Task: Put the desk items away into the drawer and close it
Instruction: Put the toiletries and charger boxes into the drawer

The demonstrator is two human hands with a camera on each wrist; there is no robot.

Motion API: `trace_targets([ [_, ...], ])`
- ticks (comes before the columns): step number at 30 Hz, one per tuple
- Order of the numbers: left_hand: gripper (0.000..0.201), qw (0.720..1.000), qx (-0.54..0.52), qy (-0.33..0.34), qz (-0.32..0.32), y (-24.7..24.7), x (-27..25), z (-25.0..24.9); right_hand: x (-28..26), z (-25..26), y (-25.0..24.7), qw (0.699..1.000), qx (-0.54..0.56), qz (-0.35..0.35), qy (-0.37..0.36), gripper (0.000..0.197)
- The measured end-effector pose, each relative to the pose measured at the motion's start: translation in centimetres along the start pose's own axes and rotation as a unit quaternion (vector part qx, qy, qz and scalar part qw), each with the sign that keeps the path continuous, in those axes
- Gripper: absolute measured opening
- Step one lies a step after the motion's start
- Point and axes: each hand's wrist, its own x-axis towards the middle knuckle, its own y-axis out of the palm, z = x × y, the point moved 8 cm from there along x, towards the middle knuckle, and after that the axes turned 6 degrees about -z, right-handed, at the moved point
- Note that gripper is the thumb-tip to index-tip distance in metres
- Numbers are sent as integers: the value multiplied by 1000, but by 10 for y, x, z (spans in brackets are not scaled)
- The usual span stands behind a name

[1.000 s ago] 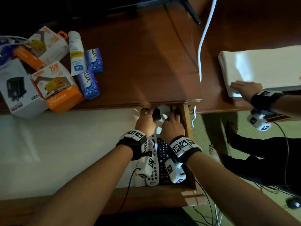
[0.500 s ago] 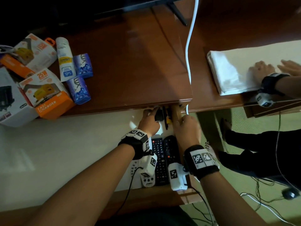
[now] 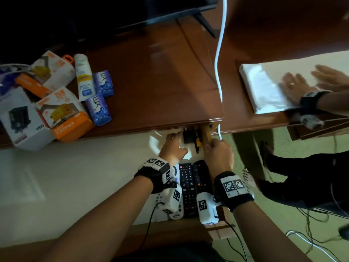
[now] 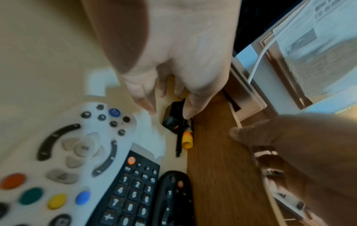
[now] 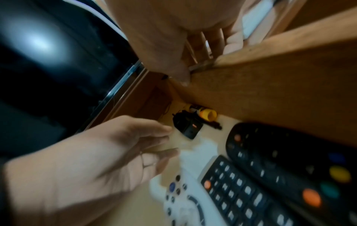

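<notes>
Wooden surface held charger boxes, far left. Drawer open below. Left hand loosely spread beside black adapter; right hand gripped drawer's right wall. Left nearer boxes.

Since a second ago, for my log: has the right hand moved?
Yes. The right hand left the drawer's inside and moved right, onto the drawer's side wall.

Drawer: light wood wall, cream floor. In it: white remote w/ red, green, yellow, blue btns; two black remotes; black adapter; yellow-orange cap.
</notes>
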Motion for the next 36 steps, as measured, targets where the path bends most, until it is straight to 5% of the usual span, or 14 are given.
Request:
trace_targets([
  [3, 42, 998, -56, 7, -19, -25, -24, 10, -13, 10, -11, 995, 41, -87, -26, 31],
  [6, 25, 993, -93, 15, -72, -65, -48, 24, -29, 45, -14, 982, 72, -117, -129, 32],
  [13, 16, 970, -121, 18, -211, -177, -87, 59, -57, 158, 22, 955, 125, -50, -263, 15],
  [19, 20, 941, 34, 161, -296, -256, -86, 50, -55, 263, 54, 938, 113, 0, -329, 24],
  [22, 30, 914, 162, 167, -333, -280, -75, 44, -43, 303, 68, 935, 77, 28, -345, 33],
  [27, 63, 916, 315, 98, -229, -286, -44, 48, -24, 346, 89, 920, 64, 83, -377, 38],
  [32, 52, 915, 358, 70, -173, -277, -35, 54, -19, 343, 120, 913, 14, 150, -380, 41],
  [36, 59, 903, 379, 84, -183, -267, -38, 50, -23, 328, 112, 911, -44, 119, -392, 42],
])
